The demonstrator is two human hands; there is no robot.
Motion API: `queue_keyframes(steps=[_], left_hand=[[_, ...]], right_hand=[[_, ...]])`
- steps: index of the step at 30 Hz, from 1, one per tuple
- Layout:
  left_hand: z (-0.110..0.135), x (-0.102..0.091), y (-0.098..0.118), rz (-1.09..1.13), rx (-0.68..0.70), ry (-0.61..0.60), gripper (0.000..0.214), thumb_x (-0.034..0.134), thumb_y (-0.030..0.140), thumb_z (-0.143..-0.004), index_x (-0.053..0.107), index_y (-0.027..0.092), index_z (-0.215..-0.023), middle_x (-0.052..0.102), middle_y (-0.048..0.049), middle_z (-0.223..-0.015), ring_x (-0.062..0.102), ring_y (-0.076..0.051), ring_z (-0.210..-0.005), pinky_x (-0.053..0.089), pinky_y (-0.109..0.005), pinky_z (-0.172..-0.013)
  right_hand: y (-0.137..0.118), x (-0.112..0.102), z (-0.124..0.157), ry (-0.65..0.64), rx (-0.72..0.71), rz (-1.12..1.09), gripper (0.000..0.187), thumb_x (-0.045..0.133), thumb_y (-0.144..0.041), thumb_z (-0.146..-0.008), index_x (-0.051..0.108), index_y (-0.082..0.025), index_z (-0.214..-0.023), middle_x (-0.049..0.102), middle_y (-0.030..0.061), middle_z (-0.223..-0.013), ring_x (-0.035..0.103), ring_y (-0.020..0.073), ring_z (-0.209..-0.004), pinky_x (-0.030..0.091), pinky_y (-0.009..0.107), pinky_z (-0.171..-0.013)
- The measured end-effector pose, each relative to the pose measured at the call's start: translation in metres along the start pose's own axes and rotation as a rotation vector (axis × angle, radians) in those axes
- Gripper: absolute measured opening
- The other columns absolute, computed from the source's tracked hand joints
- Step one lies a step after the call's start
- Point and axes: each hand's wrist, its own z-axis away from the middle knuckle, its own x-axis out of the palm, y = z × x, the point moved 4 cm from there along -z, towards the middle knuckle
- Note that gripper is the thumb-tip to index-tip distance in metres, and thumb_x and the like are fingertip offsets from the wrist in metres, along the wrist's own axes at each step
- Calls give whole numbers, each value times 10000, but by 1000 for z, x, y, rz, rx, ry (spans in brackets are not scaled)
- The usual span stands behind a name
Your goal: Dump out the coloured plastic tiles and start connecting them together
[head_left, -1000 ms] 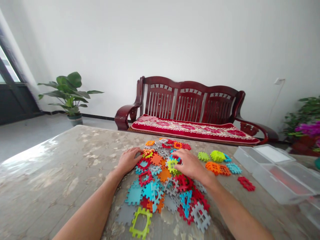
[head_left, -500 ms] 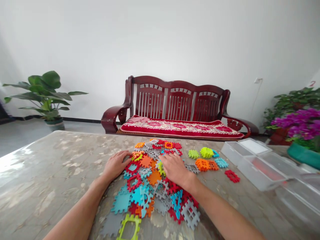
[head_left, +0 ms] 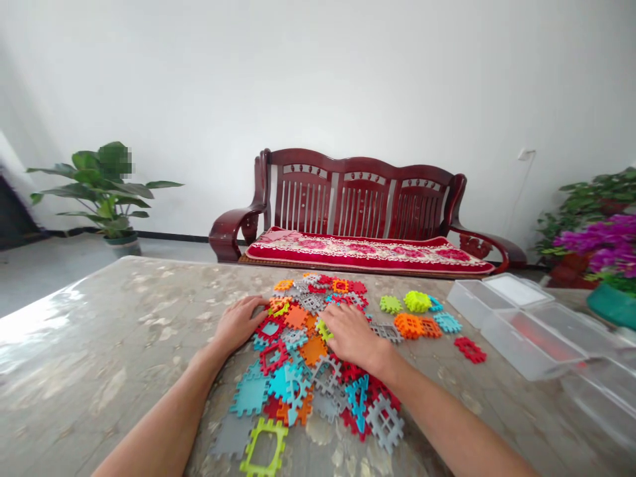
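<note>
A loose pile of flat, toothed plastic building tiles in red, blue, orange, grey and lime covers the middle of the table. At its left edge rests my left hand (head_left: pixel 242 320), fingers stretched out, the tips beside an orange tile (head_left: pixel 279 305). My right hand (head_left: pixel 352 331) lies palm down across the right side of the pile, its fingers spread over the tiles. Close to those fingertips is a lime tile (head_left: pixel 324 330), partly covered. Nearer me are a blue tile (head_left: pixel 250 392), a lime frame tile (head_left: pixel 253 450) and a grey window tile (head_left: pixel 385 424).
Right of the pile are lime pieces (head_left: pixel 417 301), joined orange pieces (head_left: pixel 408 326) and a red tile (head_left: pixel 470 350). A clear plastic box (head_left: pixel 519 348) with compartments stands farther right. Beyond the patterned table (head_left: pixel 163 298) is a wooden bench (head_left: pixel 233 228); potted plants flank it.
The whole view has shifted slightly, so everything sits a little farther right. Both hands keep their places on the pile.
</note>
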Motion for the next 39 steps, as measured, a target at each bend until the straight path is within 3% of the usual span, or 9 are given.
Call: queue_keyframes(steps=[5,9,15,18,21,24,27,34,39], left_hand=[[0,-1,1,4,1,-5,400,427,466,-888,679,256,-1117,673,-57,-1270,611,-256,-1183,426,-382,-1053],[0,-2,1,9,-4,7,411,429,483,-880,682,261,-1114,678,-53,-1260,618,-263,-1173,434,-384,-1047],[-2,1,-3,13,-10,6,429,425,510,-868,689,268,-1105,683,-44,-1253,618,-258,-1178,434,-373,-1051],[-2,2,-5,7,-5,3,447,422,507,-869,690,258,-1126,676,-52,-1273,615,-265,-1183,431,-379,-1054],[-2,3,-6,0,-2,4,466,424,517,-869,694,250,-1140,665,-64,-1296,614,-279,-1185,429,-392,-1057],[-2,4,-8,2,3,2,469,419,522,-871,694,252,-1138,668,-60,-1290,615,-282,-1183,434,-393,-1051],[-3,7,-10,0,5,-3,475,410,532,-879,686,254,-1149,665,-57,-1298,612,-275,-1189,428,-386,-1056],[-4,7,-12,28,11,17,472,440,558,-865,696,259,-1126,685,-48,-1268,627,-275,-1164,442,-381,-1046],[-3,5,-10,38,-1,8,480,444,556,-859,697,257,-1135,681,-57,-1279,621,-286,-1175,440,-402,-1050]], right_hand=[[-4,0,-2,-46,-9,34,437,583,-125,-787,598,-164,-1222,595,149,-1279,556,288,-1147,462,411,-931],[-7,0,-2,-19,-9,52,354,551,-107,-800,631,-148,-1143,600,169,-1238,558,297,-1135,467,429,-924],[8,-7,1,89,-2,-114,377,589,-163,-777,633,-221,-1147,641,80,-1179,602,233,-1076,476,346,-916],[50,-15,12,226,92,-300,477,649,-247,-764,611,-249,-1240,640,63,-1228,606,223,-1101,464,333,-956],[120,-16,34,307,302,-350,532,674,-242,-730,622,-230,-1260,664,74,-1198,620,235,-1077,464,350,-959],[194,-10,60,303,522,-296,511,665,-241,-733,647,-208,-1243,688,94,-1162,627,252,-1076,466,357,-951],[245,-2,80,228,622,-218,494,660,-266,-736,664,-185,-1224,690,123,-1180,634,274,-1074,472,358,-930],[286,18,82,143,582,-212,572,705,-254,-666,664,-156,-1228,670,134,-1252,618,308,-1142,455,380,-982],[300,34,75,60,485,-236,795,779,-210,-541,606,-167,-1315,610,129,-1361,555,316,-1247,391,403,-1080]])
